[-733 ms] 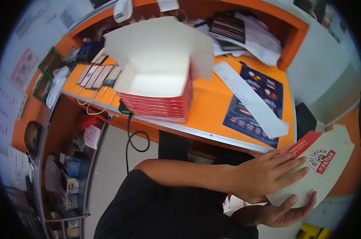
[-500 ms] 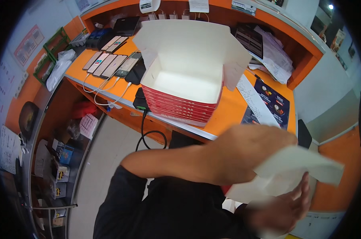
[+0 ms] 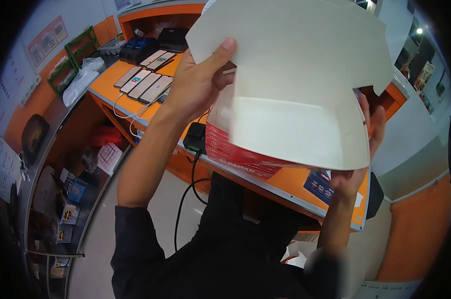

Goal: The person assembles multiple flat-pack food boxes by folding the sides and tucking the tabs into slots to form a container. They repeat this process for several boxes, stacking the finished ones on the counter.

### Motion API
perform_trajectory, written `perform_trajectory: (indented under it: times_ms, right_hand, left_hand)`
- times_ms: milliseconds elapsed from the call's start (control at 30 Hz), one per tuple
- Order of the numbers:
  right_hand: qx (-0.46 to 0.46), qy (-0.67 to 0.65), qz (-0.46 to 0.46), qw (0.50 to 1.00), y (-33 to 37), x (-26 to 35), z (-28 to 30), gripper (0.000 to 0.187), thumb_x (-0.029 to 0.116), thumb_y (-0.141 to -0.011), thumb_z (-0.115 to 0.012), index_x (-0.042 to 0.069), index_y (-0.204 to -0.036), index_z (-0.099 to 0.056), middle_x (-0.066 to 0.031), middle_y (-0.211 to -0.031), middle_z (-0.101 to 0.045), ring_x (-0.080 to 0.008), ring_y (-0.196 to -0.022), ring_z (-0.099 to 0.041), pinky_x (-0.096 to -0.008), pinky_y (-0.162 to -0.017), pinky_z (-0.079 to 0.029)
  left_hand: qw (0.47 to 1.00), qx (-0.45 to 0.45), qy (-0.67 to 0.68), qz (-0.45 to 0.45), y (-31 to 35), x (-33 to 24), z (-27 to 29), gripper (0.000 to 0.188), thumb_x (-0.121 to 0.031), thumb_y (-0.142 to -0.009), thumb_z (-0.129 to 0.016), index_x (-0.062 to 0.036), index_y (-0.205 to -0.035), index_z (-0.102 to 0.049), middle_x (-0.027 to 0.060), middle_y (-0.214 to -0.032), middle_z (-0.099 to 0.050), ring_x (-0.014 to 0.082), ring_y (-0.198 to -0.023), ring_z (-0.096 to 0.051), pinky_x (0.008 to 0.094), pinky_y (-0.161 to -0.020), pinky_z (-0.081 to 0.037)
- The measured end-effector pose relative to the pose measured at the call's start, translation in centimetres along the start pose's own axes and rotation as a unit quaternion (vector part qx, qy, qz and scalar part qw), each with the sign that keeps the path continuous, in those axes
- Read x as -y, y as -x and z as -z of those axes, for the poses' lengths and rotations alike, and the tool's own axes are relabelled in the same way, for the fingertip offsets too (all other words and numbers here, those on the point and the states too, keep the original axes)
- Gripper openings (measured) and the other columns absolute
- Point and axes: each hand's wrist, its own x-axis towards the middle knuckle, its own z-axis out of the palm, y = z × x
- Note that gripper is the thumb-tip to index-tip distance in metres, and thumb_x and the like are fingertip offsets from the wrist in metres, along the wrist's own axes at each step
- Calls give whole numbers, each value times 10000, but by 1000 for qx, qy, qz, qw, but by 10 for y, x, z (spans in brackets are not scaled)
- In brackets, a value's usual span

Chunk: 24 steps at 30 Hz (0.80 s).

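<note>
Between my two hands is an open cardboard food box [image 3: 290, 129], white inside and red outside, with its tall lid panel raised at the back. My left hand [image 3: 198, 84] grips the box near the lid's left corner, thumb on the white inner face. On the other side my right hand [image 3: 357, 154] holds the right wall, its fingers partly hidden behind it. Under and behind the held box a stack of nested red boxes [image 3: 220, 144] stands at the front edge of the orange counter [image 3: 290, 187], mostly covered by it.
Several phones [image 3: 145, 84] lie on the counter's left part, some with white charging cables. A black device [image 3: 194, 137] with a cable [image 3: 179, 219] sits by the stack. A dark printed leaflet [image 3: 316, 185] lies at right. Shelves [image 3: 68, 199] stand at the left.
The box, folded and blurred low on the right before, is now opened out and raised over the stack. My left hand has moved up and left, and my right hand up to its right wall.
</note>
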Motion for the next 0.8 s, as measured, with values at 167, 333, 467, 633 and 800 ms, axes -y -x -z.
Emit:
perform_trajectory:
  times_ms: [167, 333, 467, 633, 800]
  right_hand:
    - [87, -65, -85, 990, -12, -8, -14, 1182, 343, -523, -896, 58, -1482, -266, -191, -1366, -455, -324, -1313, -457, -440, -1101, -382]
    - [69, -49, -163, 983, -16, -8, -17, 1125, 287, -567, -880, 69, -1484, -266, -172, -1343, -454, -312, -1274, -494, -429, -1087, -396]
    - [120, 19, -154, 981, -12, -16, -16, 1120, 287, -580, -882, 80, -1490, -264, -174, -1403, -369, -310, -1310, -450, -441, -1074, -409]
    - [162, 70, -135, 975, -7, -28, -17, 1143, 299, -579, -905, 80, -1496, -259, -177, -1454, -269, -322, -1357, -382, -449, -1049, -437]
    - [130, 36, -150, 979, -4, -23, -37, 1146, 361, -597, -915, 51, -1488, -265, -194, -1467, -257, -341, -1338, -388, -441, -1046, -429]
  left_hand:
    - [996, -15, -47, 74, -8, 9, 28, 446, -257, -957, -629, -19, -1302, -476, 118, -1245, -585, 207, -1130, -598, 364, -962, -516]
    - [978, 18, -117, 169, -29, 19, 77, 403, -288, -924, -676, -11, -1199, -574, 141, -1150, -635, 194, -1112, -608, 347, -930, -518]
    - [953, -125, -267, 72, -23, 20, 81, 272, -190, -916, -676, -5, -1110, -629, 131, -1083, -666, 186, -1063, -623, 324, -890, -515]
    - [807, -86, -516, -273, 16, 6, 26, 298, -88, -832, -719, 5, -1099, -625, 115, -1037, -681, 194, -954, -632, 327, -811, -509]
    - [795, 322, -496, -138, 27, -9, -31, 444, -94, -763, -751, -13, -1171, -595, 129, -906, -683, 267, -752, -658, 335, -669, -529]
